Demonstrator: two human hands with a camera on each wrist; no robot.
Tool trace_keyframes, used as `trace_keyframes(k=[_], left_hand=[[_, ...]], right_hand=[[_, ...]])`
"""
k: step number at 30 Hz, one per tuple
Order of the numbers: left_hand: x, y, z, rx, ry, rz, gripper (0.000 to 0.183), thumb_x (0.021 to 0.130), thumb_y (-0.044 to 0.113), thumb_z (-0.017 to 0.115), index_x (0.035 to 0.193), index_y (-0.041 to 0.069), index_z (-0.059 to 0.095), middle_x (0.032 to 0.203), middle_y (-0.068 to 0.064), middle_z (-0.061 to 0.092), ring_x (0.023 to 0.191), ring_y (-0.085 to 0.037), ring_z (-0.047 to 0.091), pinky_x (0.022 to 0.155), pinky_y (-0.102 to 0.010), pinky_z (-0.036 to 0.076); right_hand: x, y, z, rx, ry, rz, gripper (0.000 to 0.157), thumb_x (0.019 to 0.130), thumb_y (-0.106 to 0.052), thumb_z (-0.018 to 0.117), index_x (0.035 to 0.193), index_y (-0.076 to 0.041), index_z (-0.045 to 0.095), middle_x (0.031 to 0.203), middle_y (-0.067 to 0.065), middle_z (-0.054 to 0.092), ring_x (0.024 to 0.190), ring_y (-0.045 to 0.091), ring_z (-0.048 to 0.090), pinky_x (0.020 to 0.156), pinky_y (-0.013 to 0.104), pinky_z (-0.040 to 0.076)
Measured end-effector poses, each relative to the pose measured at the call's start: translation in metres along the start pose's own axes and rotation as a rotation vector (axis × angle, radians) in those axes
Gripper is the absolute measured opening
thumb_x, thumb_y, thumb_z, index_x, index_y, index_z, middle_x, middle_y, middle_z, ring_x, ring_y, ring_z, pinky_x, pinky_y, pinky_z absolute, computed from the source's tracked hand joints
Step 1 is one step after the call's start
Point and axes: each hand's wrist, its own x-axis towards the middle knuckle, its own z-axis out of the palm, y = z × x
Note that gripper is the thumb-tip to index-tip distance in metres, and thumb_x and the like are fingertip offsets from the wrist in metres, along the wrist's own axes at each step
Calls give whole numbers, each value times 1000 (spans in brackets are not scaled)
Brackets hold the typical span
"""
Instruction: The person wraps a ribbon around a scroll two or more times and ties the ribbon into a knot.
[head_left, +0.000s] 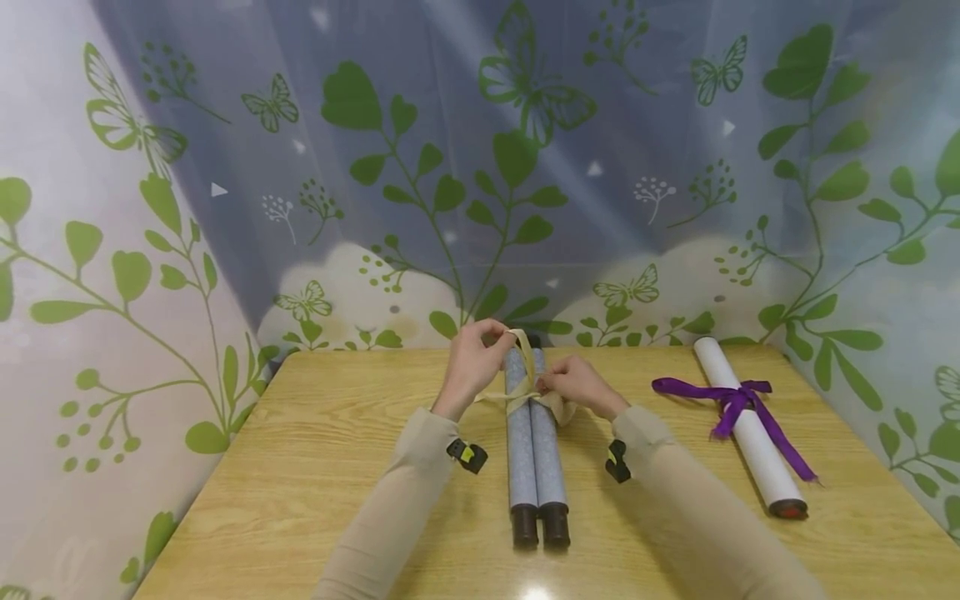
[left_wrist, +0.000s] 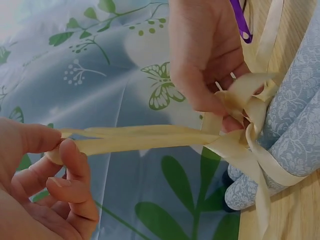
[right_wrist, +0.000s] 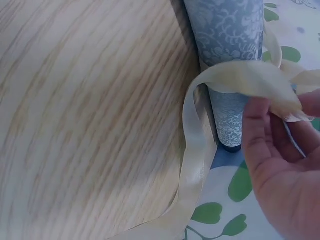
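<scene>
Two blue-grey patterned scrolls (head_left: 536, 467) with dark end knobs lie side by side on the table. A cream ribbon (left_wrist: 150, 144) wraps round their middle. My left hand (head_left: 474, 358) pinches a loop of this ribbon between thumb and fingers, drawn taut away from the knot. Close to the knot, my right hand (head_left: 581, 385) pinches another part of the ribbon. A loose ribbon tail (right_wrist: 192, 165) hangs past the scroll beside the right hand and runs over the wood.
To the right, a white scroll (head_left: 761, 454) tied with a purple ribbon (head_left: 738, 400) lies at a slant on the wooden table (head_left: 300, 467). A leaf-and-butterfly patterned curtain (head_left: 450, 192) stands behind the table's back edge.
</scene>
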Motion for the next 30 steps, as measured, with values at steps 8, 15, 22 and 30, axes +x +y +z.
trace_keyframes(k=[8, 15, 22, 30], left_hand=[[2, -9, -2, -141, 20, -63, 27, 98, 27, 56, 89, 4, 66, 89, -19, 66, 58, -18, 59, 45, -26, 35], [4, -30, -9, -292, -9, -182, 25, 99, 26, 56, 88, 5, 60, 66, -9, 62, 53, -16, 57, 46, -25, 37], [5, -60, -18, -271, 22, -301, 22, 100, 23, 54, 86, 7, 59, 59, -3, 58, 48, -13, 50, 45, -24, 38], [9, -84, -28, -269, 26, -391, 23, 100, 20, 54, 82, 6, 58, 53, 0, 49, 45, -10, 43, 44, -24, 36]], right_hand=[[-4, -1, -3, 196, 17, 108, 46, 105, -29, 37, 119, 6, 62, 115, 20, 64, 98, 25, 62, 83, 44, 55], [-8, 9, -10, -60, 147, 21, 20, 93, -12, 62, 94, 2, 77, 99, 16, 74, 76, 27, 67, 66, 34, 55], [-9, 16, -15, -137, 227, 14, 19, 87, -8, 71, 102, 5, 71, 96, 19, 71, 79, 24, 67, 62, 25, 53], [-12, 24, -28, -276, 209, 20, 21, 95, -15, 61, 105, 0, 73, 102, 17, 72, 89, 27, 66, 76, 39, 54]])
